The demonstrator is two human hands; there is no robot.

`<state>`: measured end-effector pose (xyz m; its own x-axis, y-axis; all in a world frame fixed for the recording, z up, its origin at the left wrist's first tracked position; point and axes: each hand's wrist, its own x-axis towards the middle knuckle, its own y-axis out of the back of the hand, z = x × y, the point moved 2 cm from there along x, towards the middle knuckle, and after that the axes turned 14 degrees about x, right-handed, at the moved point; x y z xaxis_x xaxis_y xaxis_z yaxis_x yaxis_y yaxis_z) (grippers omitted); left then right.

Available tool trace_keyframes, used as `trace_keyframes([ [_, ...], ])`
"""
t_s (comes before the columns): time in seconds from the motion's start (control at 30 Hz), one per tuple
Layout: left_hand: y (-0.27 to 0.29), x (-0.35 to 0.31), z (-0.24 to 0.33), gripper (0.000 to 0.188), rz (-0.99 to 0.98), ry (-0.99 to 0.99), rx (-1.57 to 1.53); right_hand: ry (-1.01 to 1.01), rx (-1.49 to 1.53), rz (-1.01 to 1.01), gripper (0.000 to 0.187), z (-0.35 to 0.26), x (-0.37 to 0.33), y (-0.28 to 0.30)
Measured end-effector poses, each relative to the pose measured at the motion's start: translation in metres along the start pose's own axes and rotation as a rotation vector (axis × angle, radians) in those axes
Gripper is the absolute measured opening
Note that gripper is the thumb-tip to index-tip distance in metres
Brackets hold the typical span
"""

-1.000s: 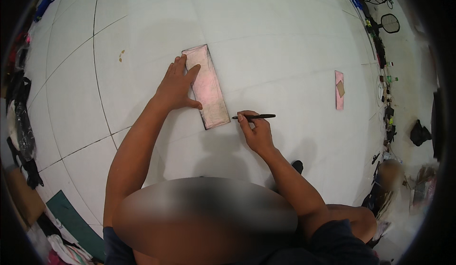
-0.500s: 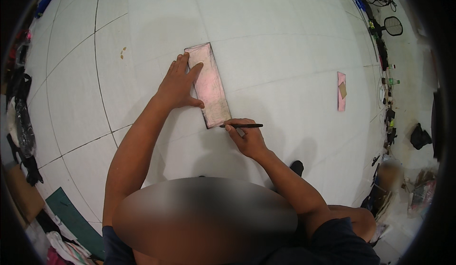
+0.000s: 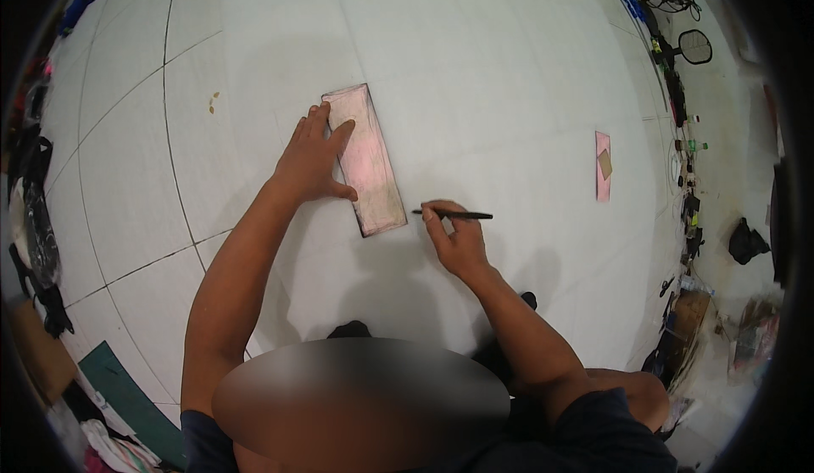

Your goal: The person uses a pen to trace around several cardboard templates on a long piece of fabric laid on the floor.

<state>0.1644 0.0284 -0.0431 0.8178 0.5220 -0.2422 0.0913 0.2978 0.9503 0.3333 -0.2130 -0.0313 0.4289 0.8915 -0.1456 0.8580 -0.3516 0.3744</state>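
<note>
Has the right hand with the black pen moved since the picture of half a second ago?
Yes. Against the pink board, the right hand has moved rightward and slightly forward; the black pen is now right of the board.

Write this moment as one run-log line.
left hand: spread on pink rectangle | right hand: gripping black pen, tip apart from rectangle

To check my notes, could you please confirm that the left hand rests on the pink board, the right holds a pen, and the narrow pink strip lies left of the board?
Wrong side: the head view shows the narrow pink strip right of the pink board. The left hand does rest on it; the right hand holds a pen.
</note>
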Motion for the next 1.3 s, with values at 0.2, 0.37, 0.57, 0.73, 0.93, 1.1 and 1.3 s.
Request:
trace_keyframes([
  [0.2,-0.001,0.003,-0.001,0.123,-0.021,0.015,0.032,0.212,0.036,0.090,0.027,-0.025,0.104,-0.018],
  [0.37,0.002,0.004,0.003,0.125,-0.025,0.012,0.026,0.292,-0.021,0.018,0.029,-0.021,0.183,-0.033],
  [0.57,-0.005,0.001,-0.003,0.125,0.002,0.010,0.028,0.251,-0.113,-0.031,0.028,-0.029,0.198,-0.041],
  [0.73,-0.007,0.002,-0.002,0.125,0.025,-0.015,0.048,0.411,-0.217,-0.083,0.023,-0.033,0.196,-0.039],
  [0.93,-0.008,0.004,-0.002,0.125,0.014,-0.009,0.070,0.396,-0.542,-0.457,0.034,-0.035,0.144,-0.009],
  [1.1,-0.003,0.003,0.000,0.126,-0.026,0.014,0.075,0.565,-0.449,-0.588,0.028,-0.025,0.060,0.009],
  [1.3,-0.001,0.000,-0.002,0.126,-0.050,0.020,0.062,0.461,-0.393,-0.600,0.028,-0.029,0.018,0.019],
])
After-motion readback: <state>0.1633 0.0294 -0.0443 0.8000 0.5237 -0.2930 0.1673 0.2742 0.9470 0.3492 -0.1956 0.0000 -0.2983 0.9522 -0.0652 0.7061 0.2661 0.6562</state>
